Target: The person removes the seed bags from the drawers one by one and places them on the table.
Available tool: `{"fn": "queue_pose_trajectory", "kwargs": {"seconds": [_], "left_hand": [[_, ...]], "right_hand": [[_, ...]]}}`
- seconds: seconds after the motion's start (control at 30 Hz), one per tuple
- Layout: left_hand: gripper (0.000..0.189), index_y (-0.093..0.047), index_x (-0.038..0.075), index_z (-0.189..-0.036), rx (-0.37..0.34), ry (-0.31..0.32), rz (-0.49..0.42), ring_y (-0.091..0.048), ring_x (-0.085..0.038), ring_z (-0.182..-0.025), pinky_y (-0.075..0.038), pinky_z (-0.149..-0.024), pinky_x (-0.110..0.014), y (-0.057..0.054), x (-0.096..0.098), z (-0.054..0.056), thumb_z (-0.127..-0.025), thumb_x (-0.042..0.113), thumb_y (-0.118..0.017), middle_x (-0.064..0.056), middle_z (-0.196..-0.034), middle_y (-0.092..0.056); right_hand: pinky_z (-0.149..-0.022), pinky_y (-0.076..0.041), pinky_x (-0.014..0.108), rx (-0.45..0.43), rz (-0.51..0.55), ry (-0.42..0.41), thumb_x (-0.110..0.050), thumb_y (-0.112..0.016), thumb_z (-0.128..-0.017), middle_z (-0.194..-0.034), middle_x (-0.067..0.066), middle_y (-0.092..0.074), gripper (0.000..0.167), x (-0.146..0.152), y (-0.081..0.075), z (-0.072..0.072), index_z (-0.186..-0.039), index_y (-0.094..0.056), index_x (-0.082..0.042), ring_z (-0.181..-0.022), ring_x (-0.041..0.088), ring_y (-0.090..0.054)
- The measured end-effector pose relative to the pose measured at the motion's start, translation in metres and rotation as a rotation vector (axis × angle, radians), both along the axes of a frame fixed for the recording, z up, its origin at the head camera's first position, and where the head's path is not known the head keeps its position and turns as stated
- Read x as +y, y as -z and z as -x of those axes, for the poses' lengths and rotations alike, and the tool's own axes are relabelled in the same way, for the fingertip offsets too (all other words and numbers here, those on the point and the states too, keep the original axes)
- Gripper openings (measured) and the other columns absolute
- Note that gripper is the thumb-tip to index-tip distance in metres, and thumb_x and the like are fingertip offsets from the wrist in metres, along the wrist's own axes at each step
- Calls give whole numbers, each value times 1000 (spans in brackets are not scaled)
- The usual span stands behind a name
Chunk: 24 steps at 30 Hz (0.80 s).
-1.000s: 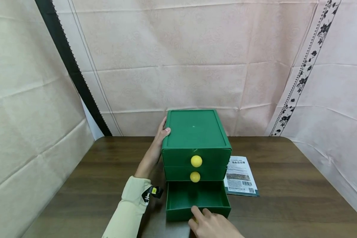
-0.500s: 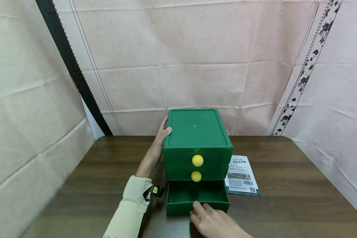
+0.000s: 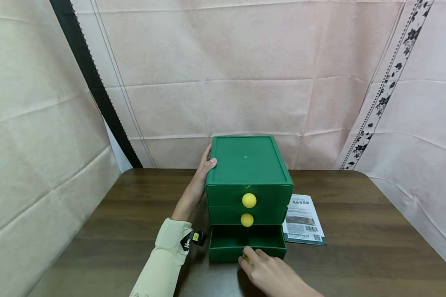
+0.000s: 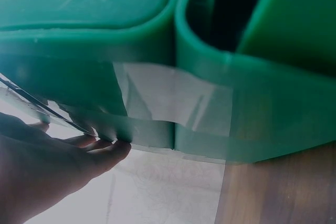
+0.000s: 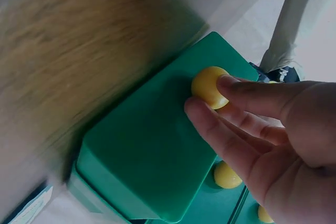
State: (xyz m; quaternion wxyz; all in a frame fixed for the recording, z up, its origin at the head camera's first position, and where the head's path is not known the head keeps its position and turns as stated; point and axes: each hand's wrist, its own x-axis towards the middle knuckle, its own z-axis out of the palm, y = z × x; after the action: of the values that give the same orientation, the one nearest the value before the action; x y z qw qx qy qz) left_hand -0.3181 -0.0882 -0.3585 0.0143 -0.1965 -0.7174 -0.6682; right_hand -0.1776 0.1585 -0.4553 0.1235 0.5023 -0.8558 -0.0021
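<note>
A green drawer box (image 3: 247,161) with three drawers stands on the table. Its bottom drawer (image 3: 223,255) is pulled partway out, and the inside that shows holds nothing. In the right wrist view my right hand (image 5: 262,145) pinches the yellow round knob (image 5: 207,86) of that drawer between thumb and fingers. The two upper drawers are closed, each with its own yellow knob (image 3: 249,200). My left hand (image 3: 200,175) rests against the left side of the box, thumb at the top edge. From the left wrist, its fingertips (image 4: 121,148) touch the box's side.
A printed leaflet or packet (image 3: 303,220) lies on the wooden table (image 3: 357,231) just right of the box. Pale cloth (image 3: 223,82) hangs behind and on both sides. A small dark device (image 3: 193,238) is strapped to the left wrist.
The bottom drawer has slid further into the box, with my right hand moving forward on its knob. My left hand keeps its place on the box's side.
</note>
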Motion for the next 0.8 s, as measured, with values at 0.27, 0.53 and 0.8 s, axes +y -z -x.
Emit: {"fn": "queue_pose_trajectory", "kwargs": {"seconds": [0.27, 0.53, 0.8], "left_hand": [[79, -3, 36, -170, 12, 1, 6, -4, -34, -161, -8, -121, -74, 0, 1, 1, -102, 54, -37, -4, -177, -2], [80, -3, 33, -171, 16, 3, 1, -6, -33, -161, -9, -122, -71, -1, 2, 1, -101, 53, -37, -4, -177, -3], [79, -3, 35, -170, 14, 4, 4, -4, -33, -161, -8, -122, -72, -1, 1, 0, -102, 53, -36, -4, -177, -1]], "right_hand": [[-63, -52, 15, -21, 13, 76, -6, -82, -90, -117, 5, -61, 33, -5, -35, -16, -123, -74, -8, -86, 11, -62], [-60, -51, 17, -16, 36, 107, -1, -82, -88, -120, 6, -60, 40, -5, -37, -15, -126, -72, -6, -94, 16, -65], [-68, -54, 19, -20, 56, 103, 3, -83, -85, -122, 7, -59, 46, -2, -36, -12, -129, -71, -5, -99, 18, -65]]}}
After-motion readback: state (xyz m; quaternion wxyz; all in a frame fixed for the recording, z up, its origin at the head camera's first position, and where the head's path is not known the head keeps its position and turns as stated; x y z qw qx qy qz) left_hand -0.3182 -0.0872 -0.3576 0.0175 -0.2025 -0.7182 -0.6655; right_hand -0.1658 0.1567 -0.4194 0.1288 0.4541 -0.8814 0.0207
